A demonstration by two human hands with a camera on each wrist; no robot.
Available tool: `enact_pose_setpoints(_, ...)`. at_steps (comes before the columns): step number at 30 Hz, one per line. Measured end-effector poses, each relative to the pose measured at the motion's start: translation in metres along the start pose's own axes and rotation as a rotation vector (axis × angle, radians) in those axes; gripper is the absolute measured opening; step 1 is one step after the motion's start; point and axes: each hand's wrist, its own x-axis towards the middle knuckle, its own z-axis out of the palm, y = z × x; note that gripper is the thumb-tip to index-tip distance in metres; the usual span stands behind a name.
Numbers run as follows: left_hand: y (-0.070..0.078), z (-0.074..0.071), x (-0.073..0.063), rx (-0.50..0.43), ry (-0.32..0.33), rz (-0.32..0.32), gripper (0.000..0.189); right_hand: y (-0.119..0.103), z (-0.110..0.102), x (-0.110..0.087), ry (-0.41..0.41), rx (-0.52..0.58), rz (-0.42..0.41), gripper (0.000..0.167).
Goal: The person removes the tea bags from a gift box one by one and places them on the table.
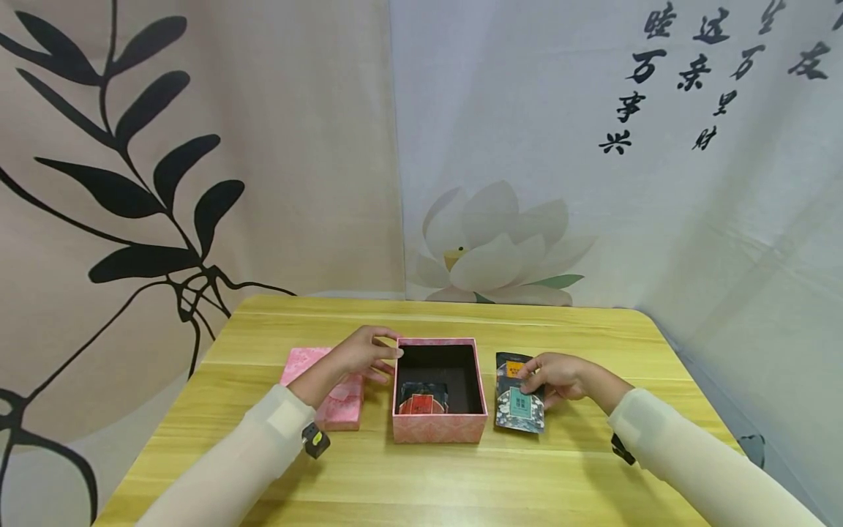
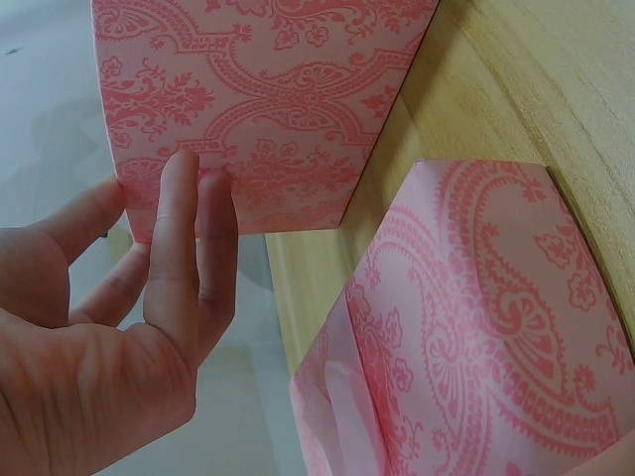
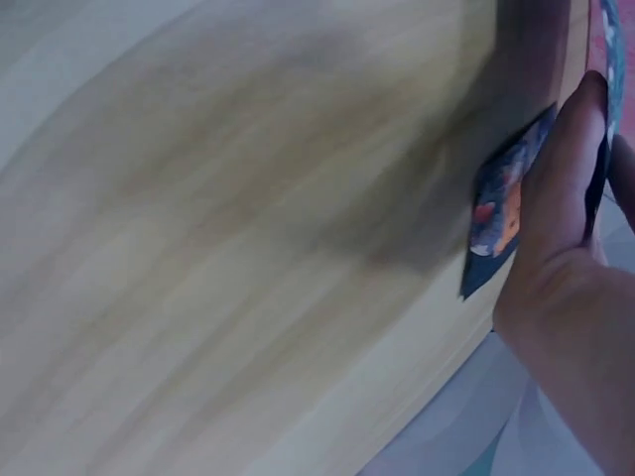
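Observation:
In the head view, an uncovered pink patterned box (image 1: pixel 440 429) with a dark interior stands mid-table. Inside it lies a dark pouch with a red label (image 1: pixel 421 402). My left hand (image 1: pixel 361 354) is at the box's left side. Its loosely extended fingers touch the outer wall (image 2: pixel 268 109) and reach the rim. To the right of the box, my right hand (image 1: pixel 560 377) pinches a dark floral pouch with a teal label (image 1: pixel 520 404) between thumb and fingers. Under its far end shows another pouch with an orange label (image 1: pixel 514 368), lying on the table.
A pink patterned box lid (image 1: pixel 342 411) lies left of the box, partly behind my left forearm. The wooden table (image 1: pixel 461 483) has rounded far corners. Behind it hangs a printed curtain (image 1: pixel 329 146) with leaves, a lotus and writing.

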Motion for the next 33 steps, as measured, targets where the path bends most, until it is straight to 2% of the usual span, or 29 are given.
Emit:
enact_pose_setpoints(7, 0.001, 0.001, -0.001, 0.001, 0.007, -0.003, 0.043, 0.011, -0.004, -0.001, -0.026, 0.015, 0.004, 0.017)
enact_pose_setpoints(24, 0.002, 0.002, -0.001, -0.003, 0.007, -0.008, 0.044, 0.015, -0.011, -0.003, -0.063, -0.057, -0.018, 0.024)
enact_pose_setpoints(33, 0.002, 0.001, -0.001, -0.006, 0.005, -0.008, 0.045, 0.012, -0.007, -0.002, 0.031, -0.076, -0.022, 0.017)
